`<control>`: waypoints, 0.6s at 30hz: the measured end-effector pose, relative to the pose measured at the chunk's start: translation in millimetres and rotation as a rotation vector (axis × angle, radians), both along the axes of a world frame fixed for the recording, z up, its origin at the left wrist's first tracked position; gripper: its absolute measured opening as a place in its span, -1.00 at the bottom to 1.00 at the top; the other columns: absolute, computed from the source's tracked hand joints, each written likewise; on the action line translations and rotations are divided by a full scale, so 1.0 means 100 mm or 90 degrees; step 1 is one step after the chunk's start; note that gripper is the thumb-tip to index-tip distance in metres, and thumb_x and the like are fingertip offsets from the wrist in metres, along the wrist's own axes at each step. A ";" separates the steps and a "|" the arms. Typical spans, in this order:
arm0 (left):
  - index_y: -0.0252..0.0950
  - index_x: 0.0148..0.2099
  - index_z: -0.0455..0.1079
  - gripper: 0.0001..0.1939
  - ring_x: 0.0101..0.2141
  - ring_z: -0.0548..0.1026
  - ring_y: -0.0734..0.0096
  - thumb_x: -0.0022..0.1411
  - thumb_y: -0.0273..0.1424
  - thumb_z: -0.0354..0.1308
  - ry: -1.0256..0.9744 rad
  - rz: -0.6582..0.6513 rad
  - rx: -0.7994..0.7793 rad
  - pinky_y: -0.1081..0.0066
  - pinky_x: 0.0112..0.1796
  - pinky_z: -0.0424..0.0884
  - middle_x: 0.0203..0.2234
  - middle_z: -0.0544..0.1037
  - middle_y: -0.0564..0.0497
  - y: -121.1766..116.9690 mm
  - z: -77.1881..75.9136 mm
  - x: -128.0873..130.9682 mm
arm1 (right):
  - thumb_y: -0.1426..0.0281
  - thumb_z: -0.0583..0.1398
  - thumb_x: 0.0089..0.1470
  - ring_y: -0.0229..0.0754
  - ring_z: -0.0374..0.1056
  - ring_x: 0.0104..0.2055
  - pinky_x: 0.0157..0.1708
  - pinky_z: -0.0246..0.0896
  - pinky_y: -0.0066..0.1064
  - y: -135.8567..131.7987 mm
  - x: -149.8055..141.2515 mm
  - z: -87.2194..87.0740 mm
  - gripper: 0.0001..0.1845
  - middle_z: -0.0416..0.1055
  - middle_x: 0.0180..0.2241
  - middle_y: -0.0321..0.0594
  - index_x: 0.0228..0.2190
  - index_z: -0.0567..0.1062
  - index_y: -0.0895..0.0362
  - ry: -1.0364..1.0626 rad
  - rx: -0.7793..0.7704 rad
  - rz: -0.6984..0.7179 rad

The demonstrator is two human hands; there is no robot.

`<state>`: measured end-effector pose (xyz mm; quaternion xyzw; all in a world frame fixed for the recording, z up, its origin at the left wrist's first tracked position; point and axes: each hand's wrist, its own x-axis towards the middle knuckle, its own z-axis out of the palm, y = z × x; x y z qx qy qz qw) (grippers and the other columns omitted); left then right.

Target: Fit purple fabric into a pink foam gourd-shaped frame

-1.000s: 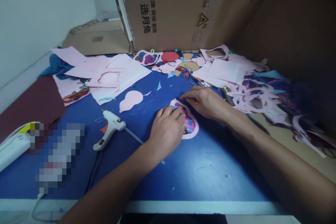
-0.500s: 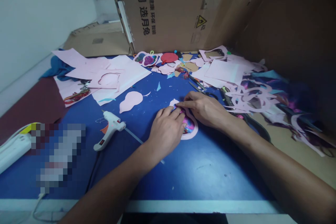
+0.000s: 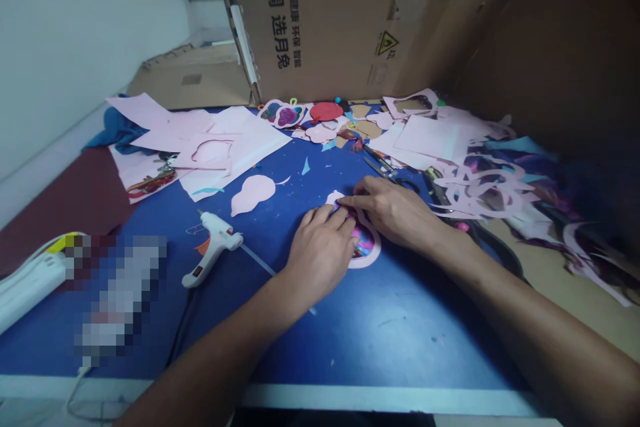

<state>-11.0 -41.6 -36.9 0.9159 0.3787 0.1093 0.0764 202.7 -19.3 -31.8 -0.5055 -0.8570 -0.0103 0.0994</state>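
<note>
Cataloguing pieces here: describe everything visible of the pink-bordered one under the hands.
The pink-bordered piece lies flat on the blue tabletop, narrow end farthest. Its paper-like border curves around a mottled magenta and blue centre. The left hand covers its left side; the right hand touches its upper end.

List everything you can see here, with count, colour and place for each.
gourd-shaped piece: 1, pink rim, multicoloured middle, centre
glue gun: 1, white, left of centre
glue stick: 1, translucent, at gun's rear
gourd-shaped cutout: 1, pale pink, beyond glue gun
scissors: 1 pair, dark, right of centre
oval piece: 1, red, back
paper sheets: several, pale pink, back
paper offcuts: many, mostly pink, right
cloth: 1, blue, back left
long device: 1, white, left edge
pixelated item: 1, pale, front left
cardboard panels: several, brown, back
tabletop: 1, blue, foreground
left hand: 1, bare, resting on gourd-shaped piece
right hand: 1, bare, at that piece's narrow end
</note>
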 end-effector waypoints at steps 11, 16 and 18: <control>-0.30 0.26 0.53 -0.65 0.30 0.42 0.00 0.62 -0.32 0.05 -0.004 0.001 0.007 0.00 0.26 0.39 0.28 0.60 -0.12 0.01 -0.02 0.00 | 0.51 0.19 0.43 -0.05 0.49 -0.11 -0.23 0.26 -0.32 0.00 -0.01 0.00 -0.57 0.56 -0.04 -0.02 0.15 0.72 -0.03 -0.009 0.016 -0.004; -0.29 0.25 0.53 -0.65 0.28 0.43 0.01 0.63 -0.32 0.03 0.000 -0.002 0.007 0.02 0.25 0.40 0.26 0.60 -0.11 0.01 -0.01 -0.01 | 0.50 0.18 0.44 -0.03 0.49 -0.11 -0.22 0.28 -0.30 0.00 0.00 -0.02 -0.58 0.56 -0.03 -0.02 0.15 0.72 -0.02 -0.009 0.019 -0.002; -0.29 0.25 0.53 -0.65 0.28 0.44 0.01 0.63 -0.32 0.03 -0.001 -0.005 0.008 0.02 0.25 0.40 0.26 0.60 -0.12 0.01 -0.01 -0.01 | 0.49 0.18 0.44 -0.04 0.48 -0.11 -0.23 0.28 -0.31 0.00 0.00 -0.02 -0.59 0.57 -0.03 -0.02 0.14 0.72 -0.02 -0.008 0.020 -0.001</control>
